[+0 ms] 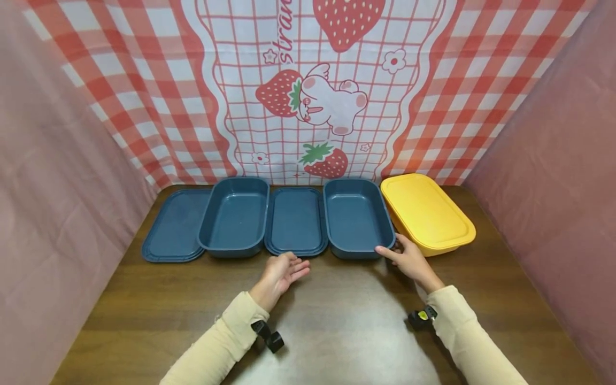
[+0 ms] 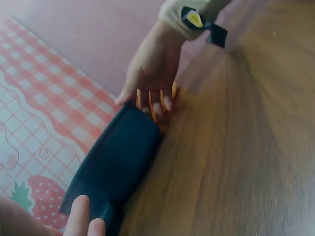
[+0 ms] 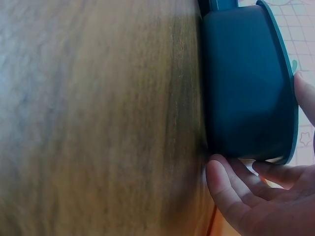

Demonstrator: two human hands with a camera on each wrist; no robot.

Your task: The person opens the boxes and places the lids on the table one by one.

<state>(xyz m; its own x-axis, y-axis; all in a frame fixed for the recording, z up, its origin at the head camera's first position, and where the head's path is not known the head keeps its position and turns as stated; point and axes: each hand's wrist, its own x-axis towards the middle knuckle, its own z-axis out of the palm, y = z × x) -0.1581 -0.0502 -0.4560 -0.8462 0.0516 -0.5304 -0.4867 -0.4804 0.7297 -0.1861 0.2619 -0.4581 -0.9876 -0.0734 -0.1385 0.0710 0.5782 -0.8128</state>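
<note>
Setting: wooden desk [image 1: 337, 321] boxed in by pink side cloths and a red-checked strawberry backdrop [image 1: 308, 91]
Head view, row at the back: from the left, a flat blue lid [image 1: 175, 227], a deep blue tub [image 1: 236, 216], a second blue lid [image 1: 295, 222], a second blue tub [image 1: 358, 216], then a yellow lidded box [image 1: 425, 211]
Head view, right hand [image 1: 409, 259]: at the near right corner of the second blue tub, thumb on its rim, in the gap between that tub and the yellow lidded box
Head view, left hand [image 1: 281, 272]: turned palm up just in front of the second blue lid, fingers loose and spread, holding nothing
Left wrist view: second blue tub [image 2: 118, 162] seen end-on; right hand [image 2: 152, 73] at its far end, fingertips down along the corner with yellow showing between them
Right wrist view: dark wall of the second blue tub [image 3: 246, 83] standing on the desk [image 3: 98, 118]; fingers [image 3: 231, 184] curl under its near corner, thumb up at the rim, so the hand grips the tub
</note>
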